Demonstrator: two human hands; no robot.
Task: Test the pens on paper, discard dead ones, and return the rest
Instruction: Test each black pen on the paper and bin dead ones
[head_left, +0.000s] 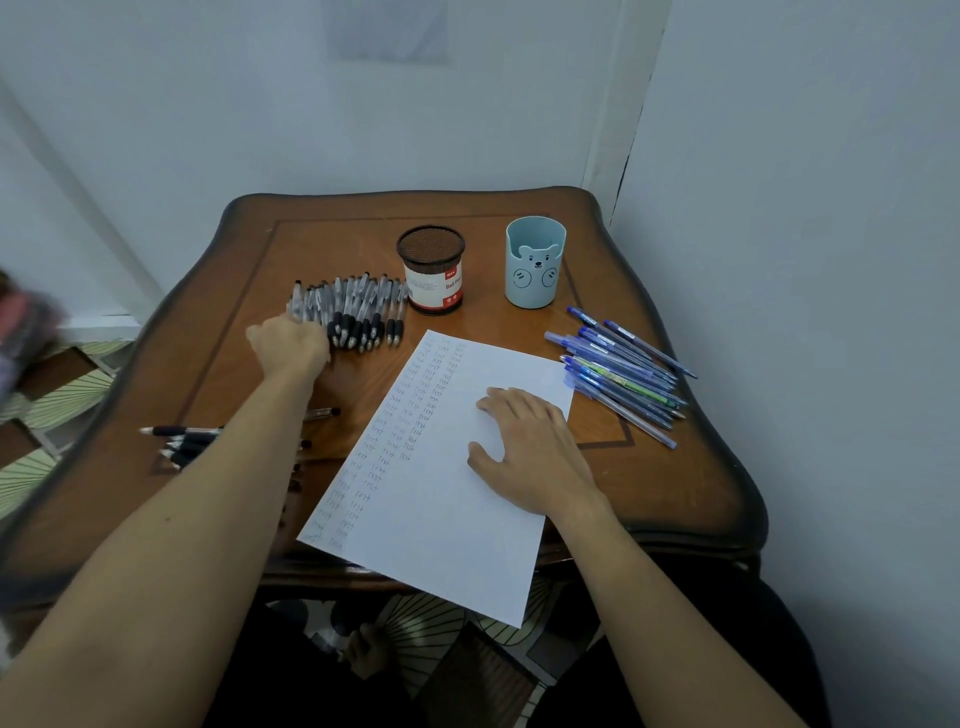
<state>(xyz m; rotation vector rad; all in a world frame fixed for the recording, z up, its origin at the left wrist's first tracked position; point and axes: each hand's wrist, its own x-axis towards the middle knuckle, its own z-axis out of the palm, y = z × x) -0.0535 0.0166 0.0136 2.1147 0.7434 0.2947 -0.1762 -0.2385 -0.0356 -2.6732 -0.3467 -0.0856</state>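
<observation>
Fingers of the right hand lie spread flat on the paper. Those of the left hand, at the black pens beyond the paper's far-left corner, cannot be read. The pens seem light, stiff and likely to roll, so pinch them mid-barrel. Beyond the paper, the mesh cup and the bear cup show no pens.

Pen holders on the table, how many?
2. The black mesh pen cup stands beside the row of black pens; the light blue bear pen holder stands to its right, beyond the blue pens. None looks hidden.
</observation>
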